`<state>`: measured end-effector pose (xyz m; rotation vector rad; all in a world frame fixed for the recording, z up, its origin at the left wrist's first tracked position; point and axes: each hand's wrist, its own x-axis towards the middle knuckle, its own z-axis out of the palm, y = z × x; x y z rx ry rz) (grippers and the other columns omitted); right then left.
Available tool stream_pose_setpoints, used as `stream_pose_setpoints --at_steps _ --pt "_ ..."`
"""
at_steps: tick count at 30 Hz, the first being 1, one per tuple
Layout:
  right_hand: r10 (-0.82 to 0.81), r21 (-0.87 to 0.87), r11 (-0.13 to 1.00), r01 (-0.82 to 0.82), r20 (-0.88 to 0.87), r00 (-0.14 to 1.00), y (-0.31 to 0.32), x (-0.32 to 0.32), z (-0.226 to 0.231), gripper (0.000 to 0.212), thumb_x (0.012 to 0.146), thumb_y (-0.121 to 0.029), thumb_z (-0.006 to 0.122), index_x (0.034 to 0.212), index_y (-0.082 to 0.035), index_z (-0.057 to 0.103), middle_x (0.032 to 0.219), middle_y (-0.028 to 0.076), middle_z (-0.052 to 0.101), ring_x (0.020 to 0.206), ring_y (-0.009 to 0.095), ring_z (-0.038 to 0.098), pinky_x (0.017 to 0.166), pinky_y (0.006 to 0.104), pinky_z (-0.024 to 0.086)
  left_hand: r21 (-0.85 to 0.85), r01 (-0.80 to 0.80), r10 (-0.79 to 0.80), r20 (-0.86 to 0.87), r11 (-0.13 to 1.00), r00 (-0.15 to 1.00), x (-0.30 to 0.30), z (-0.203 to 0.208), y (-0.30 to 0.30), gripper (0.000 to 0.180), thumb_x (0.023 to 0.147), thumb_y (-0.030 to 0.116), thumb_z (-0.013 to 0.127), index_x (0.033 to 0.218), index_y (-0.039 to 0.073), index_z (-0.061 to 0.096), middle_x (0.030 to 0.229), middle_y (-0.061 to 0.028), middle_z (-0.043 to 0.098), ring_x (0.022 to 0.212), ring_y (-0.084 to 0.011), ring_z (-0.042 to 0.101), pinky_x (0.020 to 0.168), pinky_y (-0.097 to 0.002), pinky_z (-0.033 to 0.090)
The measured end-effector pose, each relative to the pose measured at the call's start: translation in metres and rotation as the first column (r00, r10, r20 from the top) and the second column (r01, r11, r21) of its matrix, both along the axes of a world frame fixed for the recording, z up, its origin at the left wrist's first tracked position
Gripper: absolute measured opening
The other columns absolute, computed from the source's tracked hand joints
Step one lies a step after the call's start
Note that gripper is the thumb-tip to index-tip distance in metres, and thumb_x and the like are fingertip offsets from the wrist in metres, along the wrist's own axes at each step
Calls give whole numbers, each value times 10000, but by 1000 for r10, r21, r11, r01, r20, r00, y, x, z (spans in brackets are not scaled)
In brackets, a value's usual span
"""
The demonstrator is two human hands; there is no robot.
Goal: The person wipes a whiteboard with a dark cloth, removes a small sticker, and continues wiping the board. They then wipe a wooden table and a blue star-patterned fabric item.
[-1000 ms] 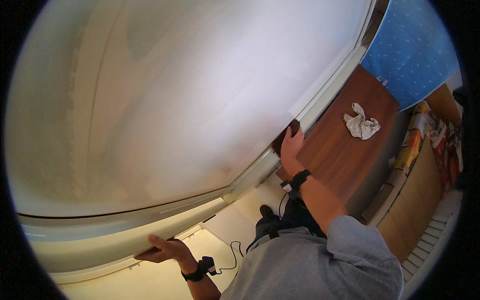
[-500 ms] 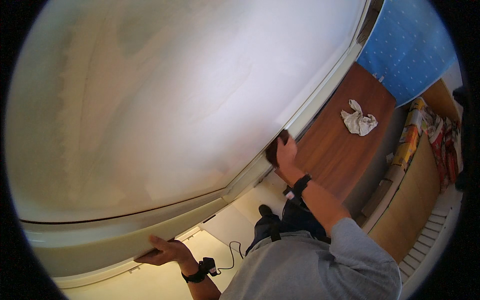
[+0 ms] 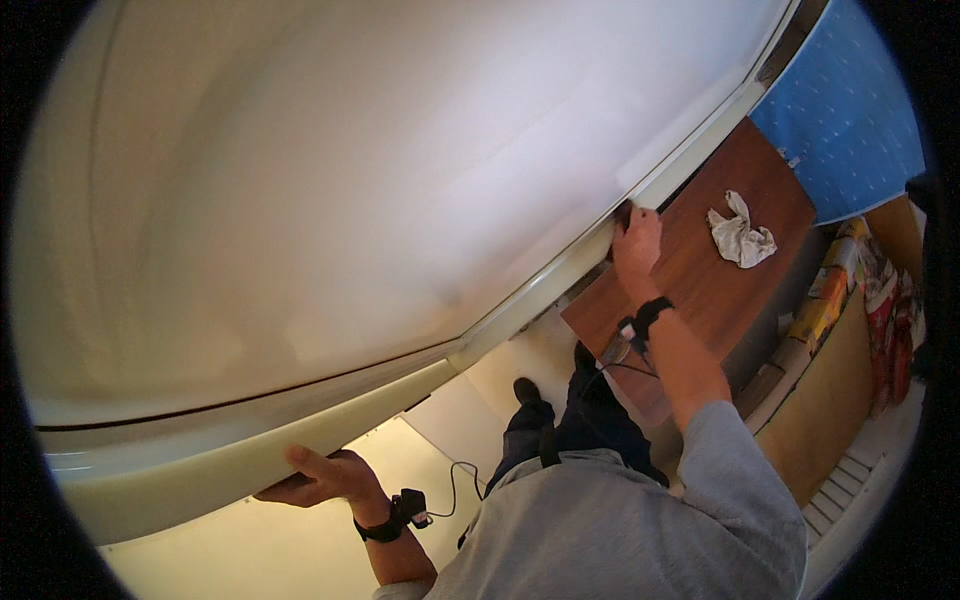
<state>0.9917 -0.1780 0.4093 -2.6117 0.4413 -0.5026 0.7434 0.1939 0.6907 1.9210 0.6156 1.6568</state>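
A large pale, glossy panel (image 3: 350, 200) with a cream frame (image 3: 540, 290) fills the upper left. My left hand (image 3: 318, 478) holds the frame's lower edge, thumb on the front and fingers tucked underneath, partly hidden. At the frame's right side, my right hand (image 3: 637, 245) is closed round a small dark brown pad (image 3: 622, 214), which rests against the frame's edge. Most of the pad is hidden by my fingers, so I cannot tell its exact kind.
A brown wooden board (image 3: 690, 270) lies to the right with a crumpled whitish cloth (image 3: 740, 235) on it. Beyond are a blue patterned curtain (image 3: 850, 120) and a cardboard box (image 3: 825, 390). Black straps with small devices circle both wrists; a thin black cable (image 3: 452, 495) hangs near the left one.
My right hand has slid with the dark pad up and to the right along the frame. My left hand keeps its hold on the lower edge. The view has shifted slightly.
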Motion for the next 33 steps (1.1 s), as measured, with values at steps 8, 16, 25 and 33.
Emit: stream_pose_setpoints --at_steps 8,16,25,33 --pt "428 153 895 -419 -24 904 116 -110 9 267 833 -133 691 1078 -39 644 1105 169 578 1047 386 572 833 486 543 -42 75 -72 58 996 996 0 -2 4 630 886 355 762 1243 44 345 1188 -167 479 1086 -271 563 869 -426 647" --pt "689 165 724 -669 -187 700 217 -181 9 224 840 -110 609 1034 -19 674 1120 153 569 1052 341 579 833 458 560 -74 116 -113 48 990 992 0 -1 1 725 892 347 766 1350 8 317 1290 -215 467 1165 -301 557 943 -430 630" --pt "713 199 697 -688 -103 693 213 -193 21 212 857 -122 610 1036 -32 682 1074 129 612 1039 321 602 870 418 572 -63 120 -118 35 991 992 3 5 -6 696 904 314 731 1374 -5 329 1289 -215 484 1172 -296 557 902 -410 635" --pt "780 230 607 -761 14 626 255 -234 4 489 762 -79 760 1240 -94 660 1168 90 650 1075 340 604 915 433 548 -61 121 -116 80 991 990 2 6 -4 739 872 332 783 1325 -50 342 1244 -238 491 1099 -317 563 921 -433 558"
